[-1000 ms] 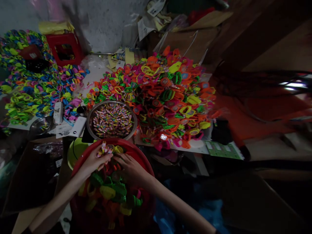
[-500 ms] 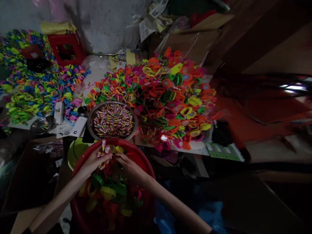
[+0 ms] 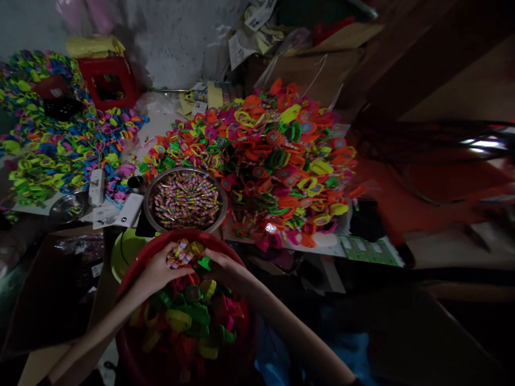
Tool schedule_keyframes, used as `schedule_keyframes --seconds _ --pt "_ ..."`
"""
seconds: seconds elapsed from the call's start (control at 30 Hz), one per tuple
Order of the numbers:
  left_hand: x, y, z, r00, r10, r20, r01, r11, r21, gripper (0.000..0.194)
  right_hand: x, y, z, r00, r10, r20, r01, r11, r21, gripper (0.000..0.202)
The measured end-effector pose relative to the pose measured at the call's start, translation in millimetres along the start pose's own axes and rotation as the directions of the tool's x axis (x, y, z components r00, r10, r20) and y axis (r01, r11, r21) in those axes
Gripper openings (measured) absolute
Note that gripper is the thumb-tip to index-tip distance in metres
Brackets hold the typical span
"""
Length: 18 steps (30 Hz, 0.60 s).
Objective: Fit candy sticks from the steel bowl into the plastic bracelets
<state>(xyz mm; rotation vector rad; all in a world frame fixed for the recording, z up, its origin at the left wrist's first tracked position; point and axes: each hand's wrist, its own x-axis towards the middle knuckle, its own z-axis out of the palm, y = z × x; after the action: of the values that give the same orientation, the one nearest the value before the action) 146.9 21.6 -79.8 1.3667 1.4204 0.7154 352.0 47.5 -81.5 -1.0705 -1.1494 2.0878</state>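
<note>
My left hand (image 3: 159,271) is curled around several small wrapped candies (image 3: 181,253), pink and yellow, above the red tub (image 3: 129,343). My right hand (image 3: 221,266) is just to the right, its fingers closed on a green plastic toy watch (image 3: 204,262); the fingertips are partly hidden. A yellow toy watch (image 3: 196,248) shows between the two hands. Below them the tub holds a heap of green, yellow, orange and pink toy watches (image 3: 195,313). Past the tub's far rim, a steel bowl (image 3: 148,214) is full of the same wrapped candies.
A large pile of bright toy watches (image 3: 281,161) covers the table's middle; another pile (image 3: 68,150) lies left. A red stool (image 3: 86,75), a power strip (image 3: 96,186), a white phone-like device (image 3: 131,209) and a small metal bowl (image 3: 68,206) stand there. A cardboard box (image 3: 52,289) is at lower left.
My hands have drawn slightly apart. My right hand has shifted right, and a green toy watch now shows at its fingers. My left hand has turned, showing more of its candies.
</note>
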Motion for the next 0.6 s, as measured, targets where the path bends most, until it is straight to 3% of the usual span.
schedule_keyframes --seconds 0.07,0.13,0.23,0.33,0.4,0.5,0.6 --pt "0 0 -0.4 1.000 -0.006 0.012 0.006 1.000 -0.011 0.055 -2 1 -2 0.993 0.107 0.045 -0.111 0.990 0.089 0.038" --pt "1 -2 -0.5 1.000 -0.014 0.016 0.015 0.999 -0.029 0.057 -4 1 -4 0.992 0.115 0.040 -0.118 0.991 0.061 0.038" --pt "2 -5 0.0 0.999 -0.001 0.040 0.003 0.999 -0.042 0.053 -5 1 -7 0.993 -0.118 -0.024 0.107 0.958 -0.265 0.041" --pt "3 -6 1.0 0.999 0.013 0.051 -0.012 1.000 -0.015 0.050 -8 0 -9 0.908 -0.409 -0.090 0.288 0.766 -0.575 0.054" --pt "2 -6 1.6 0.999 0.025 0.043 -0.025 1.000 0.011 0.049 -10 1 -10 0.880 -0.464 -0.103 0.292 0.700 -0.652 0.048" --pt "2 -3 2.3 0.997 0.060 0.040 -0.061 0.998 0.034 0.047 -13 1 -9 0.878 -0.471 -0.087 0.295 0.675 -0.677 0.032" --pt "1 0 2.6 0.996 0.078 0.044 -0.079 0.996 0.035 0.047 -13 0 -9 0.840 -0.542 -0.019 0.374 0.605 -0.703 0.028"
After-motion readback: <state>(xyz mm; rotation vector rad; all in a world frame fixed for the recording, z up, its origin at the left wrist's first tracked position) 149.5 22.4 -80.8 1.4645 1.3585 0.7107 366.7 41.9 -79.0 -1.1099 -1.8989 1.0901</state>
